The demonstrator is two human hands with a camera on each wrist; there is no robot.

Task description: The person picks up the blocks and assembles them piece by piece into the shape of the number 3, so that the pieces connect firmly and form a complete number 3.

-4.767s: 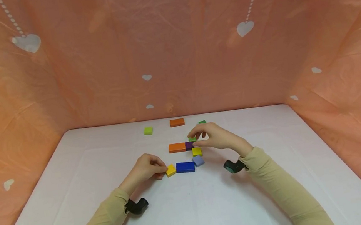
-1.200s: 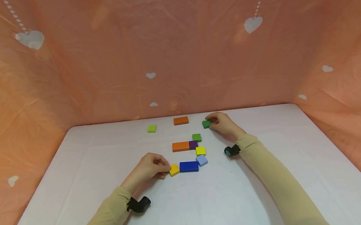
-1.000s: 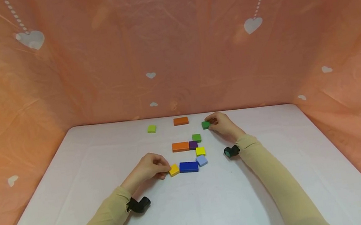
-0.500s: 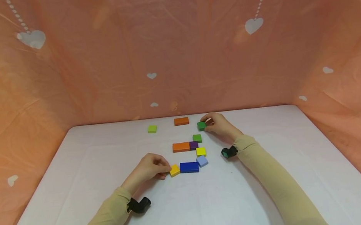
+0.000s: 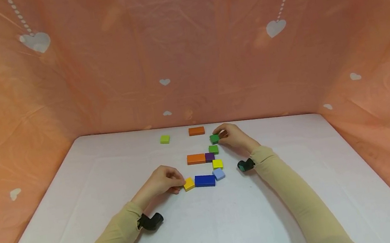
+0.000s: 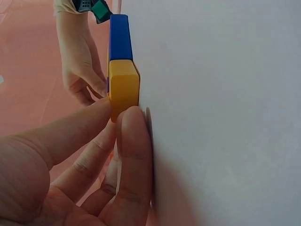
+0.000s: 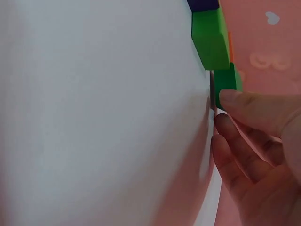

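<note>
My left hand pinches an amber-yellow block between thumb and fingers; that block meets the left end of a long blue block, as the left wrist view also shows. Further back, my right hand holds a dark green block by its right side, just behind a lighter green block. In the right wrist view my thumb presses on the dark green block. A purple block, a yellow block and a tilted light blue block continue the column toward the blue one.
An orange block lies left of the purple one, touching it. Toward the far edge of the white table lie a lime block and another orange block. Orange cloth with white hearts encloses the back and sides.
My right hand left the light green block, took hold of the dark green one at the far right and brought it left, close behind the light green block. My left hand stays on the amber-yellow block.
</note>
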